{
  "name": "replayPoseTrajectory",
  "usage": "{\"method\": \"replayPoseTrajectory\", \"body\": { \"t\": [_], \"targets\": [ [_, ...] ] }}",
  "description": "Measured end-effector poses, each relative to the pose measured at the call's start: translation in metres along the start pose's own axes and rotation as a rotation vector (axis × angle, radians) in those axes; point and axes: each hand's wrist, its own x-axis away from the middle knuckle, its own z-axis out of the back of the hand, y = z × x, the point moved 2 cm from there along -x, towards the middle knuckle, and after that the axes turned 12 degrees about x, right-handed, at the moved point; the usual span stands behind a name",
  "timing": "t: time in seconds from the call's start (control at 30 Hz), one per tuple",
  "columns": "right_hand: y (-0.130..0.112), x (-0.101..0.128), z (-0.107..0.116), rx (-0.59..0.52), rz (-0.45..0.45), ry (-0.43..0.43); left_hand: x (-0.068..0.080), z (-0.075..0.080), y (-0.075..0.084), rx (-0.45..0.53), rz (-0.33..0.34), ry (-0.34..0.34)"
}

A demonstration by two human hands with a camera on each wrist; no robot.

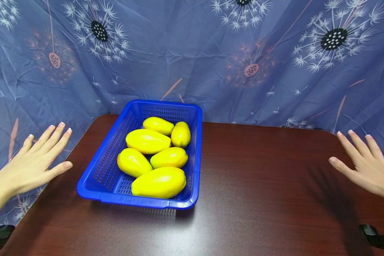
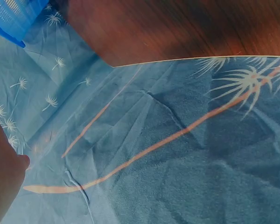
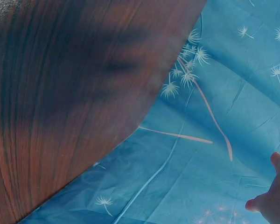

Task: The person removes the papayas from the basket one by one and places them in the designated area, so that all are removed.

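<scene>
In the head view a blue plastic basket stands on the left half of the table, with several yellow papayas lying in it. My left hand is held out over the table's left edge, fingers straight and spread, apart from the basket. On the far right my right hand hovers above the table, its fingers also spread, touching nothing. A corner of the basket appears at the top left of the left wrist view. Only a small part of each hand shows in the wrist views.
The dark brown wooden table has rounded far corners. Behind it and along its left side hangs a blue cloth with dandelion prints. A dark strap sits on the left wrist, another strap on the right.
</scene>
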Motion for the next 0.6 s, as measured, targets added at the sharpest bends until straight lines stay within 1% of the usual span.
{"method": "replayPoseTrajectory", "body": {
  "t": [0.1,0.4,0.47,0.6],
  "targets": [
    [0.002,-0.001,0.0,-0.004,0.001,0.001,-0.002,0.001,0.002,0.004,-0.008,0.001],
    [0.001,-0.004,0.0,-0.001,-0.011,-0.009,-0.001,0.001,0.005,0.028,-0.031,0.019],
    [0.0,-0.005,0.001,-0.003,-0.012,-0.007,-0.001,0.001,0.007,0.033,-0.046,0.021],
    [-0.004,-0.007,0.005,-0.021,0.014,0.006,-0.003,-0.002,0.016,0.049,-0.103,0.028]
  ]
}}
